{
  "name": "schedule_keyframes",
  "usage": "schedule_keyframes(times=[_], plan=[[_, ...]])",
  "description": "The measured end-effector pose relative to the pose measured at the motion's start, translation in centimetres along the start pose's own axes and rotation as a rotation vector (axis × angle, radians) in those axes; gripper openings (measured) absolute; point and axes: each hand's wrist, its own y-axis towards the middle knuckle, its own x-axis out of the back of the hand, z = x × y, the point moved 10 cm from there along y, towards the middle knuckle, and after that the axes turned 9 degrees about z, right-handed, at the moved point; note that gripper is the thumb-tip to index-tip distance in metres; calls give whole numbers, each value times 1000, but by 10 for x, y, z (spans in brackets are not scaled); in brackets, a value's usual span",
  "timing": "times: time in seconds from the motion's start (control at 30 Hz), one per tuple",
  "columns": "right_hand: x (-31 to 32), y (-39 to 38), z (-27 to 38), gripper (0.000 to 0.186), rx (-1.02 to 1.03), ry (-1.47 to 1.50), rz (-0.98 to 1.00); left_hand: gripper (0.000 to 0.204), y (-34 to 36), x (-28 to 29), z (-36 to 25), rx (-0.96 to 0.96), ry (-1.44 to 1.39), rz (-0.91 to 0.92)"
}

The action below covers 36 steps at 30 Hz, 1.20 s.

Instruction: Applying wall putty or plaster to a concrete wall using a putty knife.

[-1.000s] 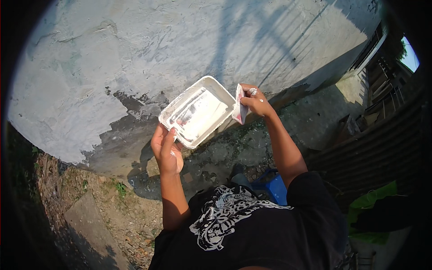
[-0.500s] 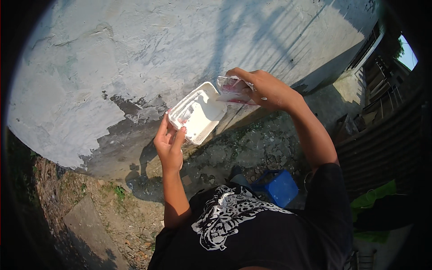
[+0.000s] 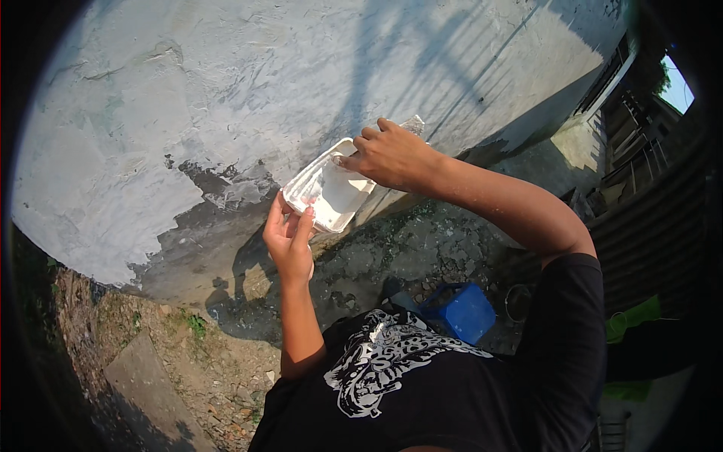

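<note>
My left hand (image 3: pixel 289 235) grips the lower left end of a shallow white rectangular tray (image 3: pixel 355 205), thumb over the rim and fingers beneath it. White paste coats parts of the tray's inside. Over the tray's upper right end, my right hand (image 3: pixel 392 157) is closed on a flat, clear plastic scraper. Only one pale, smeared edge of the scraper (image 3: pixel 413 123) shows past the knuckles; the hand hides the rest. One fingertip of that hand, with white on it, reaches over the tray's inside.
A whitish plastered wall (image 3: pixel 248 83) rises just ahead, with peeled grey patches (image 3: pixel 218 184) low down. On the ground by my feet stands a blue plastic container (image 3: pixel 467 313). Rubble and a flat slab (image 3: pixel 154 388) lie at lower left. Corrugated sheeting (image 3: pixel 640 218) runs along the right.
My right hand has turned over and moved left across the tray, so the scraper now points up and away behind it. The left hand and tray have barely shifted.
</note>
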Motion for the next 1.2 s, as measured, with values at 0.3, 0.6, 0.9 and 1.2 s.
schedule_keyframes(times=[0.3,0.6,0.9,1.2], plan=[[-22,8,-12,57,-78,301,153,51,-14,17,1,-40,5,-91],[-28,13,2,22,-75,546,131,59,-18,19,13,-45,191,-81],[-13,14,16,22,-95,740,197,62,-23,11,11,-52,223,-55],[-44,32,31,30,-81,889,392,64,-25,9,11,-61,214,-77]])
